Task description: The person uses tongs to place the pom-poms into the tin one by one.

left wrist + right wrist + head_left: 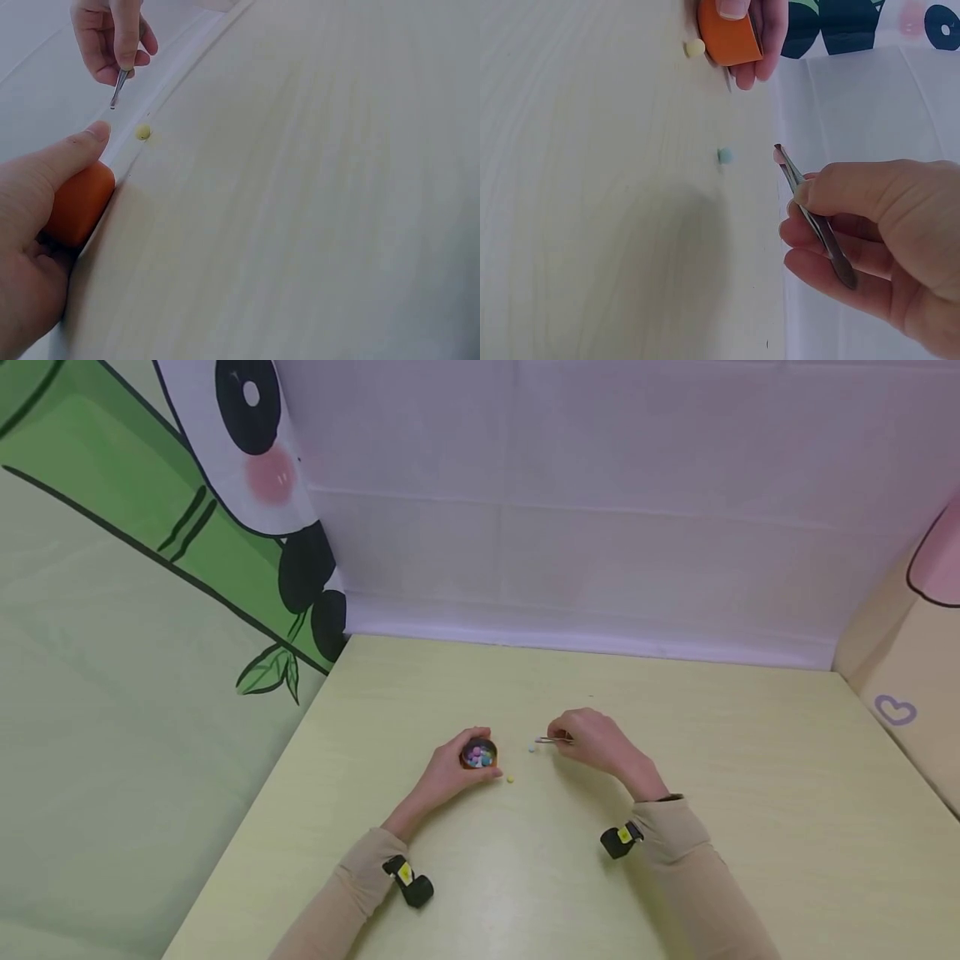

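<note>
My left hand (459, 763) grips a small orange bowl (479, 753) holding several coloured beads, and the bowl stands on the pale yellow table (675, 827). My right hand (591, 737) pinches metal tweezers (552, 741) pointing left, a short way right of the bowl. In the right wrist view the tweezers (810, 210) have a small pinkish bead (778, 155) at their tip, just above the table. Two loose beads lie on the table: a light blue bead (532, 748) below the tip and a yellow bead (510, 779) beside the bowl. The left wrist view shows the bowl (79, 206) and the yellow bead (142, 133).
A panda-and-bamboo cloth (150, 568) walls the left side. A white cloth (600, 527) closes the back and a beige panel (907, 677) the right. Black wrist cameras (408, 881) sit on both sleeves. Bare tabletop lies right of my hands and toward the front.
</note>
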